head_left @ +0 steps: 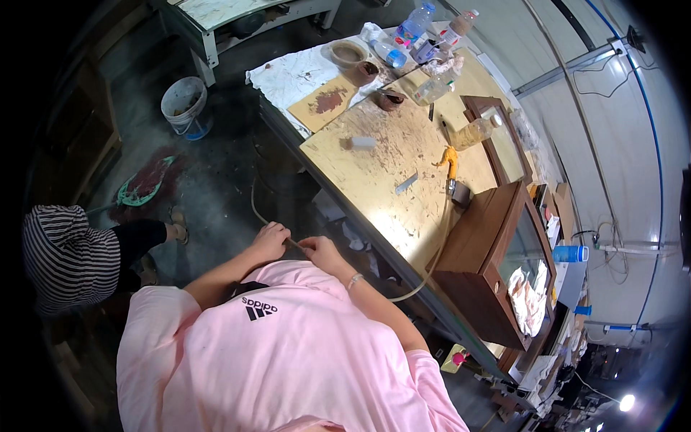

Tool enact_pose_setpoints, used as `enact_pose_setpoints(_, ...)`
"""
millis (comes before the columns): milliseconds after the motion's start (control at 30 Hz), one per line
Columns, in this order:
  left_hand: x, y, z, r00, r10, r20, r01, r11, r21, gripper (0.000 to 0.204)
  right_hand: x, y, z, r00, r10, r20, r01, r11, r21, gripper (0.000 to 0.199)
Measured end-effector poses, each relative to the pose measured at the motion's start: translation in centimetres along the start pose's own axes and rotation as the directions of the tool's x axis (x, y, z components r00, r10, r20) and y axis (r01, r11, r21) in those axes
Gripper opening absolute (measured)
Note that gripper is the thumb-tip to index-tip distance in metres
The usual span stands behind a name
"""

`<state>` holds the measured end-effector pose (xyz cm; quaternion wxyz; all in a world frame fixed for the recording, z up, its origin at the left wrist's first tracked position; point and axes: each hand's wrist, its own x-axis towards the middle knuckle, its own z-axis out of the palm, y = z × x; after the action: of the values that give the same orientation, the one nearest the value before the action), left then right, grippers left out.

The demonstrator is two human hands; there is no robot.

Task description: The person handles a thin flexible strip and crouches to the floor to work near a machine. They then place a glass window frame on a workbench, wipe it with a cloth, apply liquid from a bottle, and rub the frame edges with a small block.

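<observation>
On bench [338,162]: bottle [475,132], yellowish liquid inside; fingers [278,232] pinch hose [254,205].

Left hand [271,240] and right hand [324,255] grip a hose [294,245] beside the workbench [345,169].

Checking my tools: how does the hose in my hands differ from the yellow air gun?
The hose is long and thin, the air gun short. The hose is dull, the air gun bright yellow. Your left hand and right hand hold the hose; the air gun lies on the table.
</observation>
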<state>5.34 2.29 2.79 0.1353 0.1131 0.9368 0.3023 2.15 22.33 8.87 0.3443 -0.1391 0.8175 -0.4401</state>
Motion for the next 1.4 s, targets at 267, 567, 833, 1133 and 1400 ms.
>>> enact_pose_setpoints(267,-1.2,-5.8,-0.9,0.982,-0.108,0.155,0.109,0.994,0.002,0.029,3.9,1.9,2.2,0.988,0.086,0.128,-0.098,0.991,0.087,0.027)
enact_pose_setpoints(567,-1.6,-12.1,-1.8,0.964,-0.151,0.217,0.158,0.987,-0.015,0.023,5.9,1.2,5.2,0.953,0.187,0.24,-0.25,0.931,0.267,0.033)
enact_pose_setpoints(833,0.2,-15.8,0.7,0.862,-0.463,0.206,0.498,0.851,-0.169,0.019,5.5,0.0,3.2,0.905,0.326,0.274,-0.4,0.872,0.282,0.024)
enact_pose_setpoints(1133,1.8,-14.5,1.7,0.626,-0.731,0.272,0.603,0.233,-0.763,0.058,10.2,-0.8,0.6,0.872,0.182,0.455,-0.318,0.916,0.245,0.021)
enact_pose_setpoints(1400,6.6,-15.5,-3.5,0.251,-0.929,0.271,0.114,-0.25,-0.962,0.075,12.4,-1.1,0.1,0.798,0.176,0.577,-0.32,0.934,0.157,0.024)
